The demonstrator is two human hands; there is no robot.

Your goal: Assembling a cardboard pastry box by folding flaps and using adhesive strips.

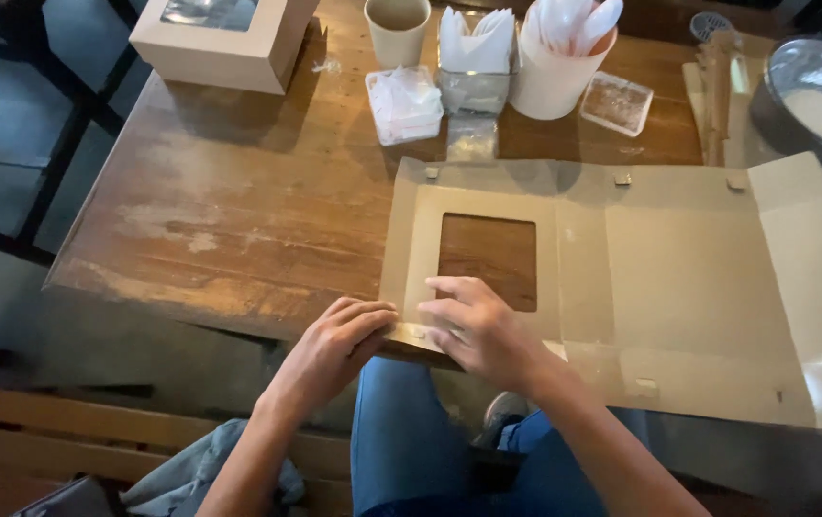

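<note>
A flat, unfolded brown cardboard box blank (679, 287) with a clear window panel (488, 258) lies across the right half of the wooden table (239, 211). My left hand (334, 347) pinches the blank's near left corner flap at the table's front edge. My right hand (478, 330) presses fingers down on the same near edge, just below the window. Both hands touch the cardboard side by side.
A folded windowed box (224, 38) stands at the back left. Behind the blank are a paper cup (397, 29), a napkin holder (474, 57), a white tub of plastic cutlery (559, 57), small clear containers (403, 103) and a metal bowl (818, 91). A wooden bench (66, 440) is below.
</note>
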